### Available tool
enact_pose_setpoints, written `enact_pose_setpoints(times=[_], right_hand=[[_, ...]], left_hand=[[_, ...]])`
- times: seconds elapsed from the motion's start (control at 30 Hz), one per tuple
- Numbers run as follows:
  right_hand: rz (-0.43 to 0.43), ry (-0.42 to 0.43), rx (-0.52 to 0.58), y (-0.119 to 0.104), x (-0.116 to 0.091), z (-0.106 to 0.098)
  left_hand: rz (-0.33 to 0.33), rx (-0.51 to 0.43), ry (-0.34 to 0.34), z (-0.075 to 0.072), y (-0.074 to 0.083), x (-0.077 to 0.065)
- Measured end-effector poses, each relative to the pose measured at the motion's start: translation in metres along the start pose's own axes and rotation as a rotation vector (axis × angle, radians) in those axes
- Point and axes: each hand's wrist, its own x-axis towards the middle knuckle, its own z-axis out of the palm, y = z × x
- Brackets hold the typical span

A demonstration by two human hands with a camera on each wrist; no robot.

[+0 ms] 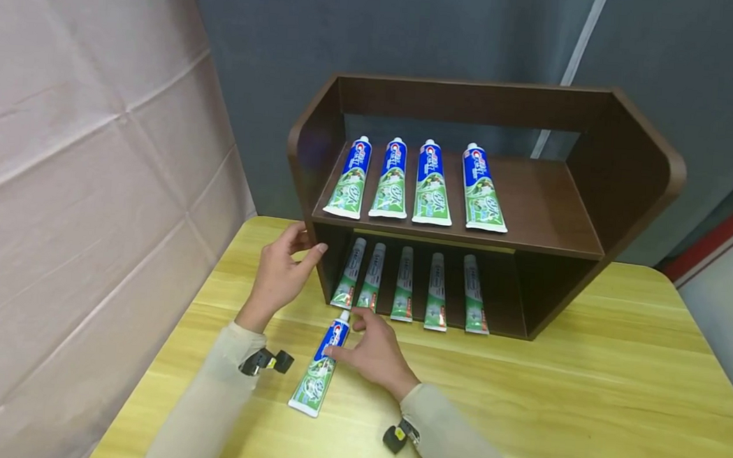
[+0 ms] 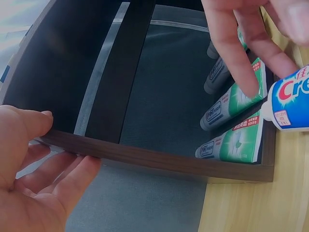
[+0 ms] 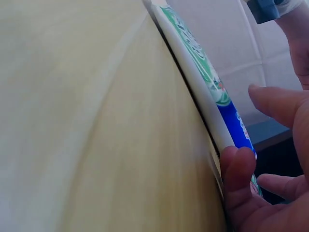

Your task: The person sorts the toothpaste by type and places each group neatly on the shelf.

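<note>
The left hand (image 1: pixel 282 273) grips the front edge of the left side panel of a dark brown two-tier shelf (image 1: pixel 544 205), its thumb inside and fingers outside in the left wrist view. A blue and green Crest toothpaste tube (image 1: pixel 316 380) lies on the table before the shelf, cap toward it. Over this tube's right side is the right hand (image 1: pixel 377 349), fingers spread near the cap end. In the right wrist view its thumb (image 3: pixel 273 101) stands apart from the tube, while a bent finger (image 3: pixel 239 166) is at the tube's edge; contact is unclear.
Several blue and green tubes (image 1: pixel 432 191) lie in a row on the upper tier. Several grey and green tubes (image 1: pixel 436 296) line the lower tier. The yellow wooden table (image 1: pixel 634 385) extends rightward. A pale cloth (image 1: pixel 79 190) hangs at the left, a dark curtain (image 1: pixel 416 29) behind.
</note>
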Motion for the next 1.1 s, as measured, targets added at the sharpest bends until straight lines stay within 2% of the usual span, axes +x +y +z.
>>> enact_pose_setpoints(times=[0.3,0.47,0.73,0.97,1.1], right_hand=[[-0.053,-0.017,-0.124,-0.005,0.006,0.009],[-0.043,-0.038,-0.162,-0.005,0.008,0.01],[-0.043,-0.056,-0.101,-0.006,0.003,0.008],[-0.08,-0.152,0.016,-0.006,-0.005,0.003],[-0.082,-0.161,0.043,-0.008,-0.011,0.001]], left_hand=[[0.024,0.006,0.015,-0.002,-0.001,0.0],[0.02,0.006,0.011,-0.002,0.0,0.0],[0.003,0.003,0.004,0.0,0.002,0.0],[-0.019,0.011,-0.002,0.0,0.002,-0.001],[-0.031,0.012,-0.007,0.001,0.002,-0.002]])
